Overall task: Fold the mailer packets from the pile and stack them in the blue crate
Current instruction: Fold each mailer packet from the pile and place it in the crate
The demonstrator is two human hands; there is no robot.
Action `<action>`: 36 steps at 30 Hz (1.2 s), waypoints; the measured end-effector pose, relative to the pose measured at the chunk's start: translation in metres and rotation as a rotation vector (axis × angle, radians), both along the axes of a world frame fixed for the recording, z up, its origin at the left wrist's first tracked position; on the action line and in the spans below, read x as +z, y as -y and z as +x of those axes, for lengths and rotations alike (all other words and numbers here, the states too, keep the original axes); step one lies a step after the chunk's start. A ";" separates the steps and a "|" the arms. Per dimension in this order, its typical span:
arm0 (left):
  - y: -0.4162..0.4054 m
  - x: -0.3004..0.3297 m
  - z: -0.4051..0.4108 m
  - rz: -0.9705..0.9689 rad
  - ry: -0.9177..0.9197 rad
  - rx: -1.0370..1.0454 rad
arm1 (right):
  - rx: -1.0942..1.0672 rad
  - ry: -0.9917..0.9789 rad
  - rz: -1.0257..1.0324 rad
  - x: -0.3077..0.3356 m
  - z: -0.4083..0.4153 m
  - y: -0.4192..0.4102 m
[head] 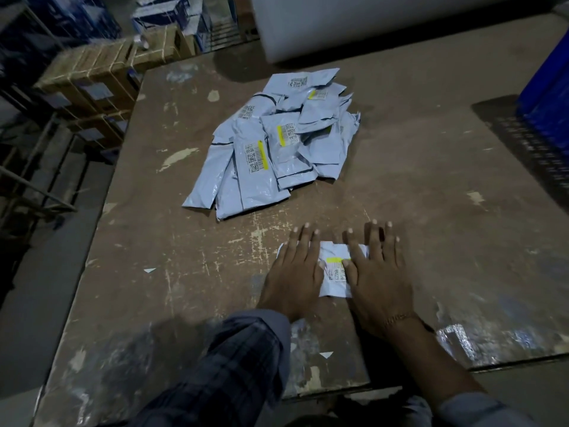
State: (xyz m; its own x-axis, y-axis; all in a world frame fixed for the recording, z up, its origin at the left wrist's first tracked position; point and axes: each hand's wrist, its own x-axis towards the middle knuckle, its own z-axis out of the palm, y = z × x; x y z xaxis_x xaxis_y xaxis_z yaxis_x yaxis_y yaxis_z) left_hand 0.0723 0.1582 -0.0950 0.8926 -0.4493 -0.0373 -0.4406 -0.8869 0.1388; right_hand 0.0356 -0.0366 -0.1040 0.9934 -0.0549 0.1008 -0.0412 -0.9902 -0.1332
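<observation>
A pile of several pale grey mailer packets (271, 143) with barcode labels and yellow strips lies in the middle of the worn brown table (154, 257). Nearer to me, one folded mailer packet (334, 272) lies flat on the table. My left hand (295, 272) presses on its left part with straight, spread fingers. My right hand (375, 272) presses flat on its right part. Between the hands the packet's label and yellow strip show. The blue crate (545, 97) stands at the table's right edge, only partly in view.
A large white roll or drum (369, 23) stands at the table's far edge. Cardboard boxes (92, 75) and shelving with blue-and-white cartons sit beyond the table's left side. Small white paper scraps (150, 270) lie on the table. A metal frame (34, 186) is at the left.
</observation>
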 end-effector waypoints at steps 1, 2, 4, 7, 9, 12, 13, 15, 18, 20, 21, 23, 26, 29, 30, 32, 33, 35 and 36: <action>0.003 0.000 0.002 -0.010 -0.016 0.055 | 0.007 0.001 -0.008 -0.001 -0.008 0.000; 0.006 -0.001 0.003 -0.005 -0.019 0.087 | 0.013 0.003 -0.015 -0.001 -0.013 0.000; 0.011 -0.003 -0.002 0.029 0.026 0.049 | 0.015 0.014 -0.008 0.000 -0.010 0.001; 0.006 -0.004 -0.014 0.082 0.066 -0.102 | 0.001 0.026 0.037 0.001 0.012 0.001; -0.001 -0.003 -0.015 0.079 0.054 -0.121 | 0.011 0.008 0.048 0.001 0.020 0.001; -0.004 -0.002 -0.014 0.031 0.040 -0.053 | 0.082 -0.025 0.002 0.003 0.012 0.006; -0.004 -0.001 -0.015 0.005 0.032 -0.002 | 0.111 -0.039 -0.013 0.004 0.005 0.008; -0.005 -0.002 -0.018 -0.059 0.019 0.110 | 0.135 -0.079 -0.011 0.005 -0.008 0.012; -0.009 -0.006 -0.019 -0.155 -0.017 0.154 | 0.116 -0.048 0.081 0.009 -0.014 0.015; -0.008 -0.007 -0.018 -0.239 -0.028 0.191 | 0.059 -0.029 0.156 0.020 -0.015 0.012; -0.005 -0.005 -0.018 -0.287 -0.032 0.232 | 0.024 -0.014 0.184 0.026 -0.014 0.012; 0.006 -0.001 -0.016 -0.344 -0.047 0.334 | -0.041 -0.021 0.201 0.040 -0.014 0.015; 0.033 0.007 -0.009 -0.279 -0.089 0.446 | -0.124 -0.026 0.177 0.064 -0.015 0.031; 0.066 0.018 -0.002 -0.139 -0.170 0.447 | -0.185 0.081 0.116 0.098 -0.014 0.059; 0.077 0.019 -0.003 -0.127 -0.182 0.430 | -0.205 0.102 0.078 0.111 -0.014 0.071; 0.100 0.021 -0.004 -0.118 -0.189 0.403 | -0.249 0.139 0.031 0.136 -0.014 0.098; 0.113 0.023 -0.003 -0.112 -0.193 0.391 | -0.275 0.163 0.038 0.149 -0.015 0.113; 0.143 0.030 0.002 -0.073 -0.220 0.361 | -0.310 0.239 0.097 0.173 -0.017 0.142; 0.159 0.033 0.006 -0.039 -0.241 0.342 | -0.311 0.284 0.143 0.184 -0.018 0.157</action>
State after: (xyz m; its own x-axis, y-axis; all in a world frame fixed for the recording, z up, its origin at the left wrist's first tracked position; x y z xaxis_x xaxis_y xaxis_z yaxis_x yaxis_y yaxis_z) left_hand 0.0781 -0.0004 -0.0618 0.9584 -0.1337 -0.2522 -0.0723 -0.9684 0.2387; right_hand 0.0174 -0.1939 0.0798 0.8614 -0.3796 0.3375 -0.2758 -0.9075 -0.3168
